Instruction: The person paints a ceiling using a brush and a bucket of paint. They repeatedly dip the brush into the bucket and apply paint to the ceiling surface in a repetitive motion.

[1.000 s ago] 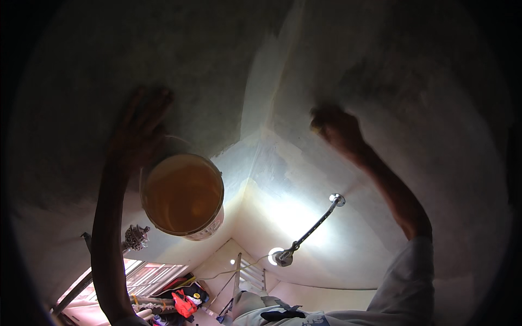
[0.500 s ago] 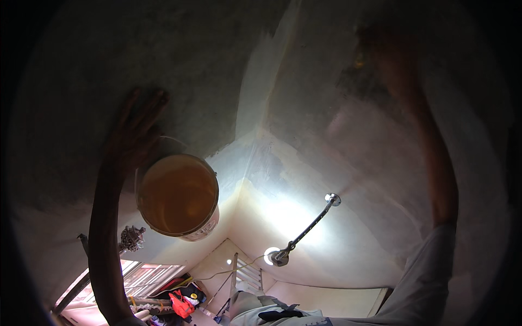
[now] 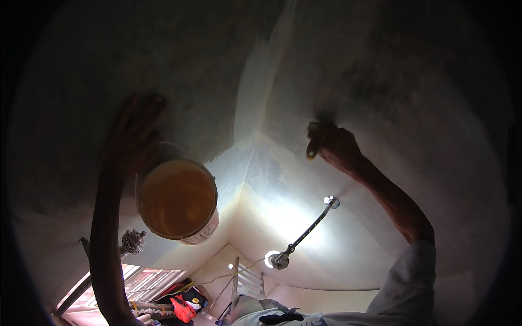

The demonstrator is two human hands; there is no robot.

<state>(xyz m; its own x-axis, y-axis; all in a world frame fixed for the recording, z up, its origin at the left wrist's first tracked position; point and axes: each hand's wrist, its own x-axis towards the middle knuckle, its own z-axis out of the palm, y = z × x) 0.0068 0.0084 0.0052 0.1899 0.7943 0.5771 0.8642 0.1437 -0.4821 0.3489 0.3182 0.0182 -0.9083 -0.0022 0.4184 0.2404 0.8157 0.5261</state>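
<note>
My left hand (image 3: 133,133) is pressed against the dark grey wall surface, fingers stretched out and spread. Just below it hangs a round bucket (image 3: 202,234) of brownish liquid; its thin wire handle (image 3: 174,145) rises toward the hand, but where it is supported is hidden in shadow. Closed fingers of my right hand (image 3: 340,148) grip what looks like a paintbrush (image 3: 311,152), whose rounded handle end with a hole sticks out below. The brush's working end is in shadow against the right-hand wall (image 3: 380,141).
A metal rod fixture (image 3: 312,228) projects from the right wall, with a bright lamp (image 3: 270,258) near its end. An ornate metal fitting (image 3: 132,242) is by my left forearm. Below are a barred window (image 3: 155,277), a ladder (image 3: 249,280) and orange-red cloth (image 3: 182,308) among piled belongings.
My right hand has come down and left from high on the right wall, bringing the paintbrush nearer the corner. My left hand and the bucket have sunk very slightly.
</note>
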